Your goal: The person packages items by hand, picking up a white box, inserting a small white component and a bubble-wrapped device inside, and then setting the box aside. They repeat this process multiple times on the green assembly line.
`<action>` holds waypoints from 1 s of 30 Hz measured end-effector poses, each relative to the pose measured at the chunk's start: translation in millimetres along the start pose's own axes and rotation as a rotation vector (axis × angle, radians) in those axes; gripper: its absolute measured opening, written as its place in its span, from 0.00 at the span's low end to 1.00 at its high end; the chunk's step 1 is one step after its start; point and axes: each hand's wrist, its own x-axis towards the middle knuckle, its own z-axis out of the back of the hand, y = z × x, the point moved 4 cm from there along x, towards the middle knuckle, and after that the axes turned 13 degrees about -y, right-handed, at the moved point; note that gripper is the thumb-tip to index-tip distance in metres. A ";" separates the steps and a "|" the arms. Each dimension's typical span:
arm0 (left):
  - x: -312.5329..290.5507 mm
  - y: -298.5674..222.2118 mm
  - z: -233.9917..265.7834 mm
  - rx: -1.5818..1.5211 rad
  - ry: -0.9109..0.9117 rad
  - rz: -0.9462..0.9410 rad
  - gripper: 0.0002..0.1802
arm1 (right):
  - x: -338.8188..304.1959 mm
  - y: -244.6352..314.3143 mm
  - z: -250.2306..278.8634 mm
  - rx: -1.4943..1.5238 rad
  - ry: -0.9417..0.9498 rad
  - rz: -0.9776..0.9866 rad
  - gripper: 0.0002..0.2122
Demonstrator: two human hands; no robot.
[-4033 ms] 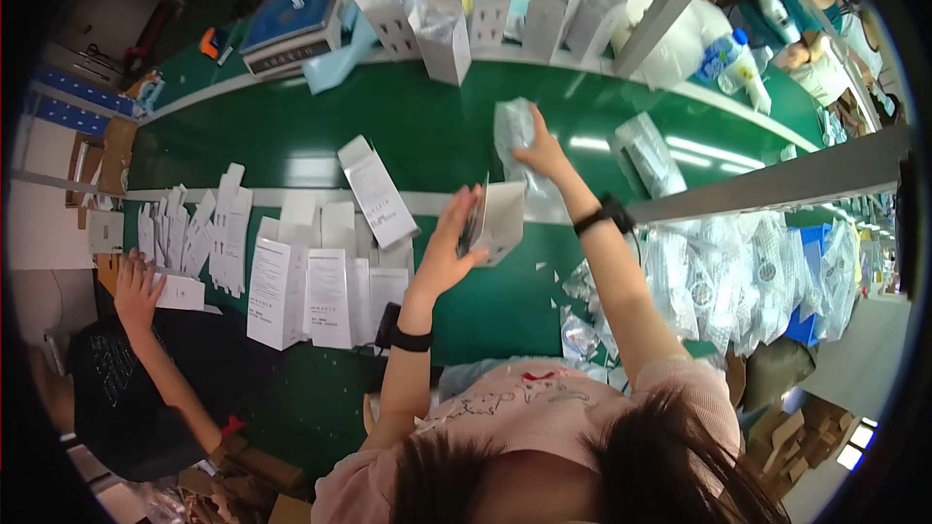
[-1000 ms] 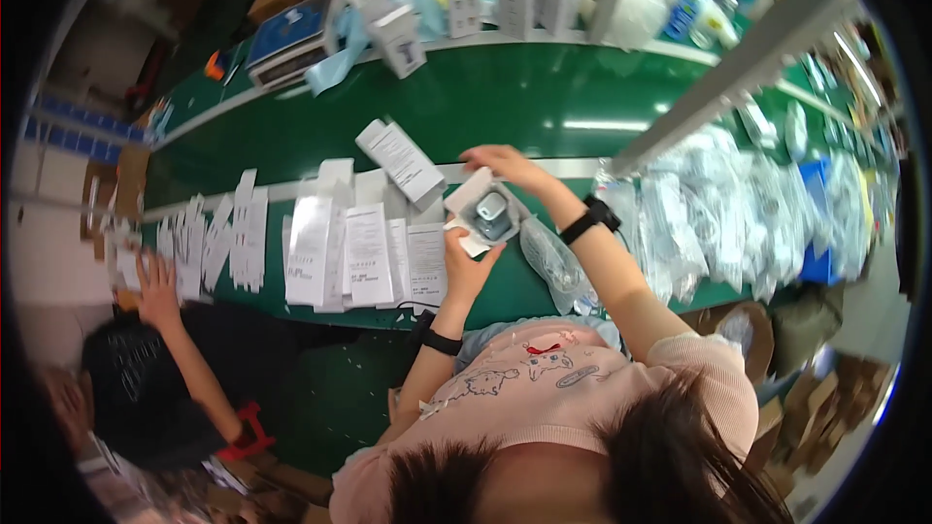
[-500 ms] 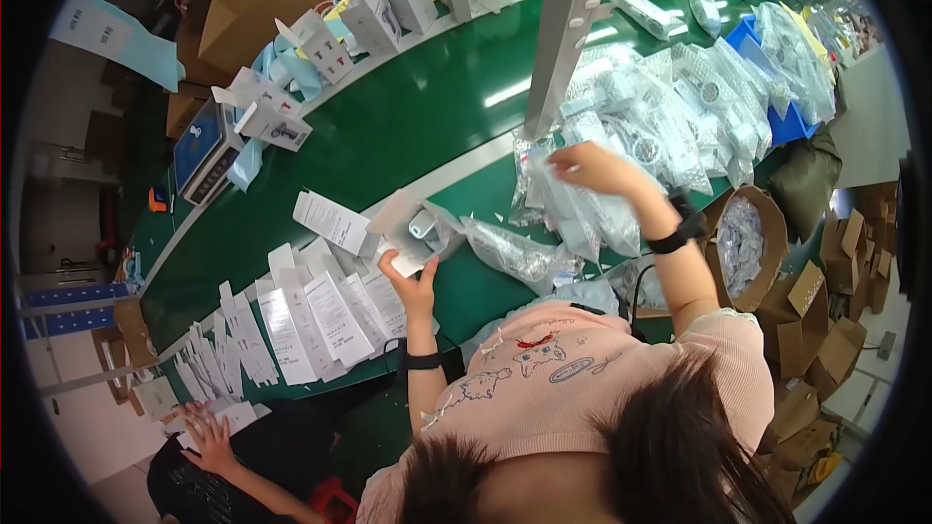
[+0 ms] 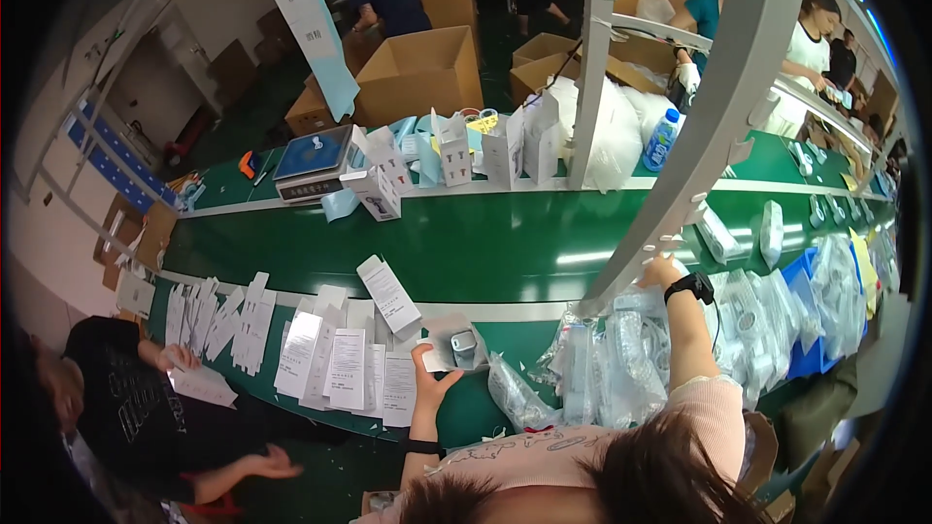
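Open box (image 4: 442,356): matt card | bags (image 4: 621,366): crinkled, glossy plastic | worktop (image 4: 466,247): smooth, glossy (streaked with glare) | post (image 4: 730,97): matt metal

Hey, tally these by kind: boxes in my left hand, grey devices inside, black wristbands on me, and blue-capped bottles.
Open white box in left hand: 1
Grey device: 1
Black wristbands: 2
Blue-capped bottle: 1
Total: 5

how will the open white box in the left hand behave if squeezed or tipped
The white box seems thin card, judging by its flaps, so it would probably dent if squeezed. With its end open, the grey device inside might slide out if tipped.
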 end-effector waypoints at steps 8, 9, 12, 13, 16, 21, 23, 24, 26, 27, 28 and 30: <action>-4.4 -8.9 5.2 0.157 -0.066 -0.043 0.39 | 29.5 0.9 15.0 0.130 -0.585 0.138 0.20; 4.2 -5.5 -14.3 0.130 -0.002 -0.051 0.39 | 35.6 -88.1 -24.5 0.081 -0.592 0.118 0.20; -2.1 -1.1 -10.2 0.161 -0.071 -0.052 0.39 | 77.1 -128.7 -28.4 0.653 -0.362 -0.487 0.17; -5.4 2.0 -8.7 0.139 -0.082 -0.045 0.39 | 79.2 -137.5 -17.1 0.515 -0.417 -0.537 0.18; -25.3 1.1 -5.7 0.144 -0.173 -0.032 0.39 | 64.3 -120.5 26.3 0.144 -0.505 -0.545 0.22; -28.1 -3.5 -23.7 0.165 -0.170 -0.053 0.38 | 60.5 -136.0 4.6 0.116 -0.142 -0.607 0.39; -26.7 -18.2 -36.4 0.293 -0.180 -0.165 0.37 | 71.6 -154.3 -2.8 0.117 -0.086 -0.597 0.40; -28.1 -18.4 -39.0 0.253 -0.185 -0.126 0.38 | 75.1 -161.5 -3.6 0.131 -0.025 -0.621 0.41; -38.1 -16.7 -31.1 0.225 -0.250 -0.043 0.38 | 91.9 -139.9 12.0 0.085 0.045 -0.530 0.42; -37.5 -16.5 -34.0 0.225 -0.263 -0.028 0.38 | 93.8 -135.6 17.6 0.102 0.094 -0.543 0.42; -41.3 -14.3 -36.9 0.227 -0.309 -0.070 0.38 | 94.0 -130.7 17.6 0.079 0.059 -0.498 0.42; -43.2 -9.7 -41.9 0.249 -0.395 -0.140 0.37 | 107.6 -145.4 7.6 0.030 0.021 -0.411 0.41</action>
